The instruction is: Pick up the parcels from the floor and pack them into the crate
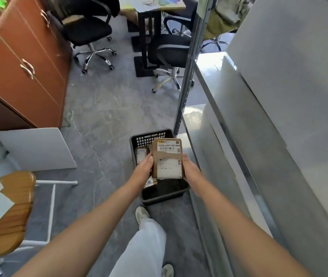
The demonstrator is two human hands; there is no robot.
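Note:
A brown cardboard parcel [167, 158] with white shipping labels is held over the black plastic crate [153, 135] on the floor. My left hand [144, 169] grips its left edge and my right hand [191, 172] grips its right edge. Inside the crate, along its left side, lie at least two more labelled parcels [141, 153], one at the front marked with handwritten numbers [149, 182]. The crate's right half shows a dark bare bottom.
A metal shelving unit [239, 124] with a grey upright post [187, 80] runs along the right, close to the crate. A brown cabinet [23, 62] stands left, a white board [37, 150] leans near it, a wooden stool [5, 212] sits lower left. Office chairs [91, 35] stand behind.

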